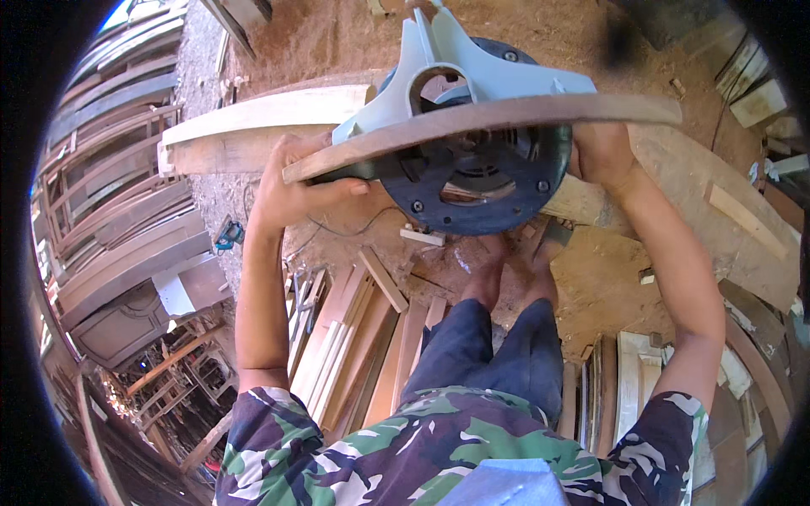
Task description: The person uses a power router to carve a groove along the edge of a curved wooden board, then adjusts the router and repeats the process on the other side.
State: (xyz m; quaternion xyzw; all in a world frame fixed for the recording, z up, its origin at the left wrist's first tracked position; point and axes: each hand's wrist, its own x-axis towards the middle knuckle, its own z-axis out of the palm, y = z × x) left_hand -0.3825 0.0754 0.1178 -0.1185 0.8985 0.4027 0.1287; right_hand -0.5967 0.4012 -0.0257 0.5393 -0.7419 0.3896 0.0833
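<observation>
A power tool that looks like a router [472, 198] is held up before me, its round black base plate facing up at me. Across it runs a curved wooden strip [498, 112], with a light grey-blue plastic guide [460, 67] behind. My left hand [295, 181] is closed around the tool's left side near the strip's end, the thumb lying along a dark part. On the other side my right hand [603, 154] grips the tool's edge, its fingers mostly hidden behind the base plate.
Behind the tool lies a thick pale timber beam [261, 118] on a wooden surface. Stacked boards [354, 337] lean below at my left, near a small teal power tool [228, 234] on the ground. Wooden frames and panels [126, 244] line the far left. A cord [359, 228] trails beneath.
</observation>
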